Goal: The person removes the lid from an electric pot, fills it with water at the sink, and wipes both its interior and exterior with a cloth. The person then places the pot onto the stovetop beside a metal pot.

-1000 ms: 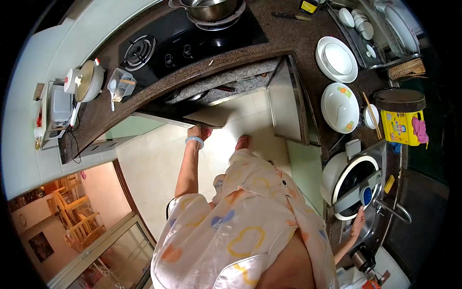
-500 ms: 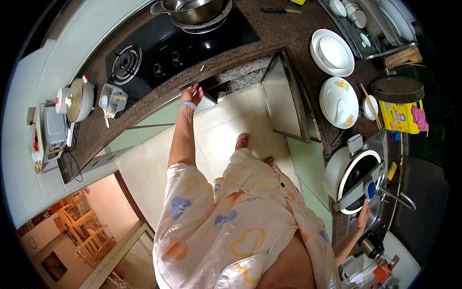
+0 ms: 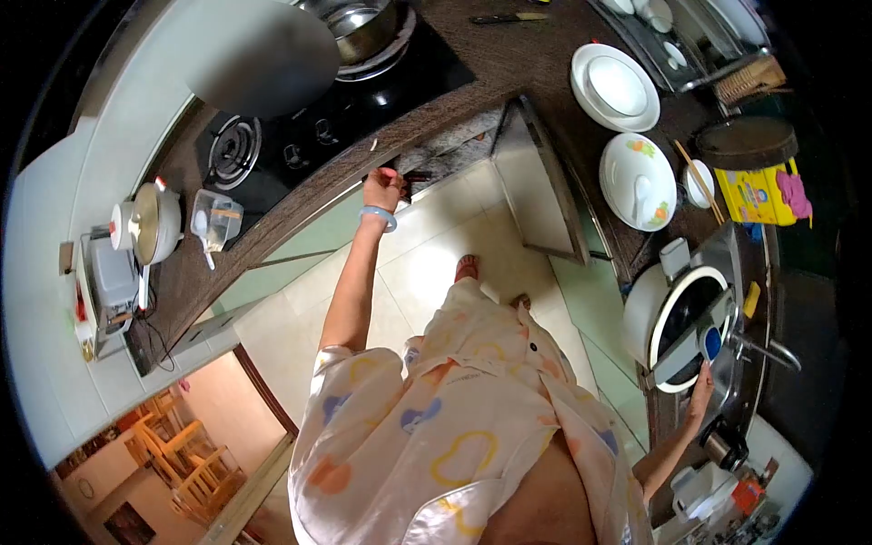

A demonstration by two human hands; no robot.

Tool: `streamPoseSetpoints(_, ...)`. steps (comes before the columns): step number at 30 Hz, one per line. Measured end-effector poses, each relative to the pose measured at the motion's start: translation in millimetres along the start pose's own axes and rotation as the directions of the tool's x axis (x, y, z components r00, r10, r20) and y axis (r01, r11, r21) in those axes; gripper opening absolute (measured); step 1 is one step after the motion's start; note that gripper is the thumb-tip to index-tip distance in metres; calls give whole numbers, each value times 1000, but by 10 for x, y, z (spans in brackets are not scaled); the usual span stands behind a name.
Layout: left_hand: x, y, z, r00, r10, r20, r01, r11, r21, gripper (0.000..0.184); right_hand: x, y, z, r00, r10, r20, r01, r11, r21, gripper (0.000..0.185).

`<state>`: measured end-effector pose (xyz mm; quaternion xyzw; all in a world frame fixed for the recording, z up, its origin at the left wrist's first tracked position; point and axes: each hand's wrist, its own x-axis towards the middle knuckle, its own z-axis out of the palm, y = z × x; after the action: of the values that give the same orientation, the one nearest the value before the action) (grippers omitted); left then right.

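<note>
My left hand (image 3: pixel 383 189), with a pale bangle at the wrist, is at the counter's front edge below the stove (image 3: pixel 318 127), beside the open part of the lower cabinet (image 3: pixel 450 154). Its fingers are curled, and what they hold, if anything, is hidden. At the right, my right hand (image 3: pixel 699 392) is closed on the blue-ended handle (image 3: pixel 709 343) of a large white pot (image 3: pixel 643 313) with a dark round top, which stands at the sink. The right cabinet door (image 3: pixel 540 182) stands open. The left door (image 3: pixel 313 227) lies nearly in line with the cabinet front.
A metal pan (image 3: pixel 359 27) sits on the stove, partly behind a grey blur. White bowls (image 3: pixel 618 86), stacked plates (image 3: pixel 639 182), chopsticks (image 3: pixel 698 182), a knife (image 3: pixel 509 17) and a yellow package (image 3: pixel 754 195) are on the counter. A faucet (image 3: pixel 767 350) overhangs the sink.
The left cabinet door has swung inward from its standing-out position, and my left hand has moved up off its edge to the counter front. My right hand remains on the handle.
</note>
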<state>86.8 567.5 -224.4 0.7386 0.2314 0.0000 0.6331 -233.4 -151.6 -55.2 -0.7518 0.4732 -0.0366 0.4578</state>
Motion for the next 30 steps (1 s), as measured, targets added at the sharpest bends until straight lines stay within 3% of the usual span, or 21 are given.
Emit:
streamPoseSetpoints(2, 66, -88, 72, 969, 245, 42, -247, 966, 78, 8, -81, -90, 19, 989, -130, -70, 118, 982, -151, 50)
streamPoseSetpoints(4, -127, 63, 370, 971, 213, 107, -216, 976, 15, 10, -217, -239, 32, 991, -129, 19, 130, 980, -148, 51)
streamPoseSetpoints(6, -175, -320, 818, 917, 277, 288, -337, 923, 185, 11, 32, 72, -105, 996, -87, -7, 85, 986, -145, 46)
streamPoseSetpoints(8, -531, -384, 1477, 890, 114, 441, -251, 931, 265, 18, 54, 129, -71, 998, -63, 0, 63, 998, 28, 39)
streamPoseSetpoints(10, -1111, 106, 2002, 836, -67, 545, -239, 850, 470, 46, 28, 84, -40, 999, -45, -14, 46, 996, 80, 36)
streamPoseSetpoints(12, -1286, -306, 2723, 859, 7, 512, -309, 804, 507, 65, 135, 232, -146, 1000, -11, 30, 10, 998, 56, 44)
streamPoseSetpoints(14, -1480, 159, 3046, 777, -386, 498, 31, 812, 582, 77, 151, 267, -184, 999, -19, 46, 16, 998, 63, 43)
streamPoseSetpoints(18, -1589, 316, 3387, 713, -546, 440, 206, 763, 613, 77, 93, 182, -114, 998, -25, 52, 23, 999, 40, 40)
streamPoseSetpoints(20, -1549, -23, 3553, 787, -453, 419, 80, 748, 659, 79, -45, 14, 21, 995, -97, -7, 97, 989, 110, 32)
streamPoseSetpoints(21, -1480, -251, 3635, 793, -452, 408, 84, 745, 662, 79, -67, -18, 36, 998, -61, 11, 59, 988, 139, 32)
streamPoseSetpoints(22, -1373, -504, 3711, 674, -450, 586, -255, 603, 756, 83, -20, 34, 3, 999, -44, 3, 43, 993, 112, 32)
streamPoseSetpoints(24, -1245, -811, 3616, 519, -500, 693, -564, 409, 717, 86, -50, -19, 34, 998, -52, -47, 55, 996, 65, 32)
streamPoseSetpoints(26, -1194, -942, 3248, 459, -438, 773, -850, 35, 525, 76, 43, 78, 31, 996, -38, -76, 43, 996, 75, 36)
streamPoseSetpoints(27, -1172, -972, 3017, 407, -423, 810, -913, -173, 369, 69, 150, 185, -51, 999, -26, -29, 27, 999, 37, 35)
streamPoseSetpoints(28, -1217, -848, 2669, 535, -370, 759, -831, -71, 551, 60, 245, 282, -128, 1000, -12, 13, 12, 1000, -3, 44)
streamPoseSetpoints(29, -1266, -706, 2311, 651, -310, 693, -715, 55, 697, 52, 248, 278, -109, 1000, -10, -23, 12, 998, 55, 36)
streamPoseSetpoints(30, -1332, -395, 1972, 864, -336, 374, -173, 501, 848, 47, 271, 292, -106, 1000, -15, -12, 16, 998, 57, 36)
